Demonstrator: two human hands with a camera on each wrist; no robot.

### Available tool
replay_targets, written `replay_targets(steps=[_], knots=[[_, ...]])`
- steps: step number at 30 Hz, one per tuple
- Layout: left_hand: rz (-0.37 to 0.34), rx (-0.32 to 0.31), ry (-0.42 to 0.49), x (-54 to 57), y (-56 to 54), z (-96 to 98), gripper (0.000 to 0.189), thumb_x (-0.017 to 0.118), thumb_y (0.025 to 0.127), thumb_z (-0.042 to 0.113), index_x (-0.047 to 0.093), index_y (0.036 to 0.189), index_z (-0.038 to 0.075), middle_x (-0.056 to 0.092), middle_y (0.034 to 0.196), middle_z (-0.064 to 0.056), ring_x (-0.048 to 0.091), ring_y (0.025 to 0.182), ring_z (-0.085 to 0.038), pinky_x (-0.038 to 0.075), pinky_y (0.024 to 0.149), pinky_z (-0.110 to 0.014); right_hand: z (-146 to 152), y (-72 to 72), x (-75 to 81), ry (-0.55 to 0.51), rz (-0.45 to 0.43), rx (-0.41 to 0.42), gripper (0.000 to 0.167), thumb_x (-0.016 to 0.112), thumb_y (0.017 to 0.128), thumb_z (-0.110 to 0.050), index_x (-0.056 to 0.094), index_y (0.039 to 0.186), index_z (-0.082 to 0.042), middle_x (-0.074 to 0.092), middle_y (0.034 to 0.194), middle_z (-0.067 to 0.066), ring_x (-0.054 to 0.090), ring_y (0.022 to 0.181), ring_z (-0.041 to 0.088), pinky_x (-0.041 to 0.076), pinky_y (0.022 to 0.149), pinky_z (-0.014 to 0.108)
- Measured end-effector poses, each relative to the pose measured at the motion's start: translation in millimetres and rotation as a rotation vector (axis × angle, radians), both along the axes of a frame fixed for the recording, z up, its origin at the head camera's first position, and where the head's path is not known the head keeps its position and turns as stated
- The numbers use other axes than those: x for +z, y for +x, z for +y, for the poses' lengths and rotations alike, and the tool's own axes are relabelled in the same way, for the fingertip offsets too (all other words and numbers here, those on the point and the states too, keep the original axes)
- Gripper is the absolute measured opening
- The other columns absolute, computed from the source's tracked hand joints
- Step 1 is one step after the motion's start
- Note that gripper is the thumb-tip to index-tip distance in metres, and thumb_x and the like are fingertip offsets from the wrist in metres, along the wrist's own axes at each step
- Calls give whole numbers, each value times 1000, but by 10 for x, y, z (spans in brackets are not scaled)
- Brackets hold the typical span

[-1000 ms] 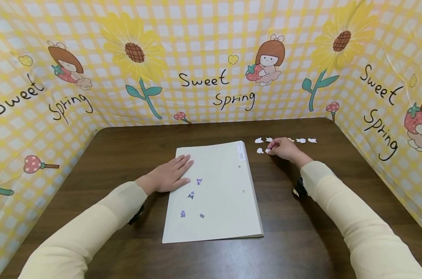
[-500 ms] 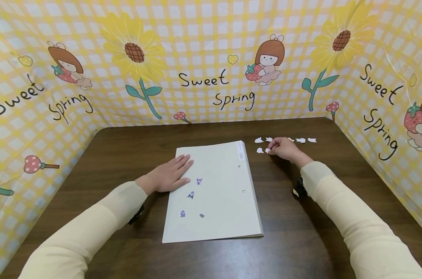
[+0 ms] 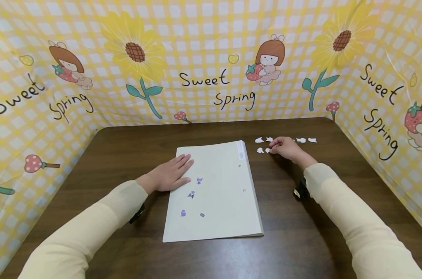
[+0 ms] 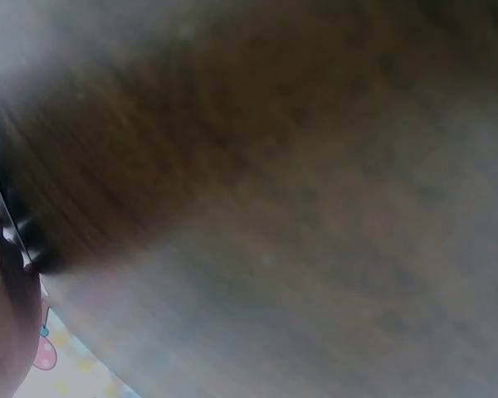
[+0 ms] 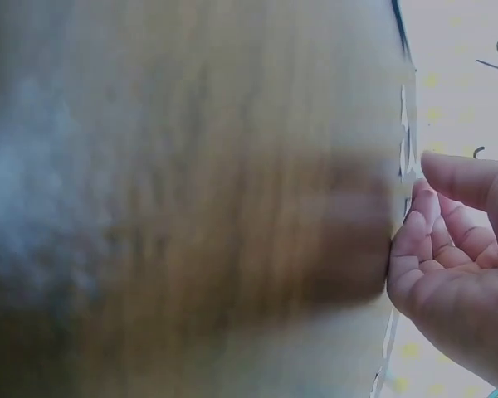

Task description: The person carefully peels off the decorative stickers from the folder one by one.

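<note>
In the head view my left hand [image 3: 169,173] rests flat on the left edge of a white folder [image 3: 221,201], fingers spread. Small purple stickers lie on the folder, including a figure [image 3: 199,181] near the thumb. My right hand [image 3: 287,149] is low over the table beyond the folder's right side, at a white cut-out piece [image 3: 268,150] partly covered by its fingers. In the right wrist view the right hand [image 5: 456,236] has bent fingers, the thumb slightly apart from the index finger, and nothing shows between them. The left wrist view is mostly blurred tabletop.
More white cut-outs lie in a row at the back right, such as one [image 3: 301,140] right of the hand and one [image 3: 259,140] left of it. The brown table [image 3: 134,252] backs onto a yellow checked cloth [image 3: 204,42].
My right hand has shifted slightly right, its fingertips drawing back from the white cut-out, which stays on the table. My left hand has not moved on the folder.
</note>
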State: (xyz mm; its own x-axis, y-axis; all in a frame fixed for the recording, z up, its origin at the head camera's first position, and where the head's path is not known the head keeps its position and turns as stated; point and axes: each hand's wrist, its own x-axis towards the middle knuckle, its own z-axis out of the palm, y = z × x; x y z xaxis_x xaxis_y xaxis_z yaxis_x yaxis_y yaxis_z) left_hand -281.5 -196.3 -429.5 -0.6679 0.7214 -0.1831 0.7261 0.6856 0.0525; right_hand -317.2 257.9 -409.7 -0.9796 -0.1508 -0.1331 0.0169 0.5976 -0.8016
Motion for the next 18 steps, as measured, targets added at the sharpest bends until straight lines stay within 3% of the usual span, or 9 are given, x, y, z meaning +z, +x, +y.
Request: replay_targets(steps=[6,12,18], knots=[[7,-14,2,34,25,19,77,27,102,57,11,156,5,7,161,-17,5,147,-33,13,115,-47,-34,39,23,-40,15,-10,25,63,93,-5,58,113,8,60,97,14,54,84,22,47,72,29],[19,-26,15,98,60,43,72,34,103,48,16,155,2,11,159,-20,10,146,-37,16,115,-48,-197,119,108,-90,12,8,29,65,93,-7,57,116,8,57,100,14,52,87,21,48,80,36],[19,-18,-2,89,60,31,73,32,103,51,13,155,3,9,160,-19,8,146,-35,14,115,-46,-406,206,171,-132,5,45,32,66,93,-10,56,118,8,56,100,13,52,88,23,47,84,42]])
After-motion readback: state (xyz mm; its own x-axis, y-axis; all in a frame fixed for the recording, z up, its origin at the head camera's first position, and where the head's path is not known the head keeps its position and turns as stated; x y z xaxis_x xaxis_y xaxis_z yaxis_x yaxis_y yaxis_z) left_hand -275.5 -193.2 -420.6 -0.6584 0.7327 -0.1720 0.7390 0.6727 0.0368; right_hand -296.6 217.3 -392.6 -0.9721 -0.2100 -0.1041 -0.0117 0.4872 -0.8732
